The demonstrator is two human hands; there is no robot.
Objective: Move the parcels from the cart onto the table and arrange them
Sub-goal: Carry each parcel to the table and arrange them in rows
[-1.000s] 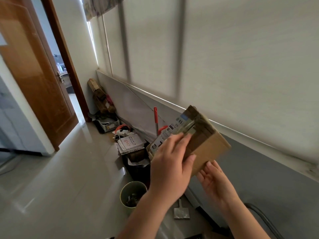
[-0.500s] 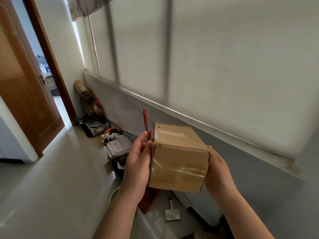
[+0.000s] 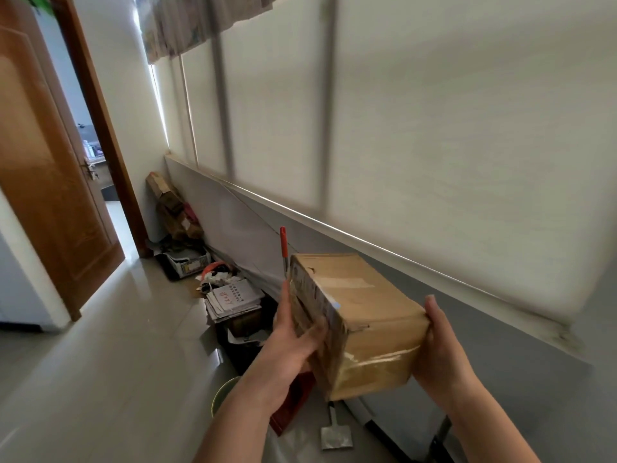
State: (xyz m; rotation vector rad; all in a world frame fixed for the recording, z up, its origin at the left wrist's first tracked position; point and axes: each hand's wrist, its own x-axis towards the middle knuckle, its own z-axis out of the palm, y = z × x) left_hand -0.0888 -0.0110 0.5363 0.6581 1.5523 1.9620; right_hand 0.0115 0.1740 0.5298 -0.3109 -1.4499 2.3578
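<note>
Head view: a cardboard parcel (image 3: 360,315) is held in mid-air between both hands, close to the grey wall (image 3: 500,345). The left hand (image 3: 290,342) grasps its labelled end, thumb across the face; the label (image 3: 310,295) is too blurred to read. The right hand (image 3: 437,345) clasps the opposite end, its fingers hidden behind the cardboard. A bin (image 3: 222,394) is half covered by the left forearm. Bare floor (image 3: 110,362) opens leftward to the door (image 3: 40,162).
</note>
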